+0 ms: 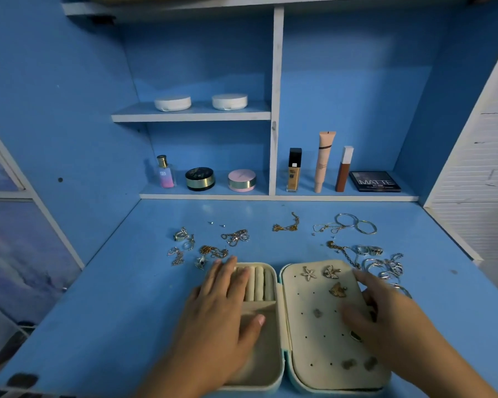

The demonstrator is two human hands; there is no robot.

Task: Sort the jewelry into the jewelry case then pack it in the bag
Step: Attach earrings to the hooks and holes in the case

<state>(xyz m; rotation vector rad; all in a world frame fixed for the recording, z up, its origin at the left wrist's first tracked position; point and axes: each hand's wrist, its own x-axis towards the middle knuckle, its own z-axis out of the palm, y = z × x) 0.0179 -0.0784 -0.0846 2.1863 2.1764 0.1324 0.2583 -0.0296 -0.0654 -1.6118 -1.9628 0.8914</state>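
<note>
An open cream jewelry case (282,326) lies flat on the blue desk near the front edge. Its left half has ring rolls (260,282) and a tray; its right half is a pin board (314,334) carrying a starfish brooch (308,273) and two butterfly brooches (331,272). My left hand (222,308) rests flat on the left half, fingers spread. My right hand (377,308) lies on the board's right edge, holding nothing visible. Loose jewelry lies behind the case: chains and rings at left (184,242), a gold chain (286,225), bangles (357,224), silver rings (383,265).
Shelves at the back hold a perfume bottle (165,172), round compacts (200,178), foundation bottles (294,170) and a MATTE palette (375,181). Two white jars (172,103) sit on an upper shelf. A white slatted panel (477,173) stands at right. No bag is in view.
</note>
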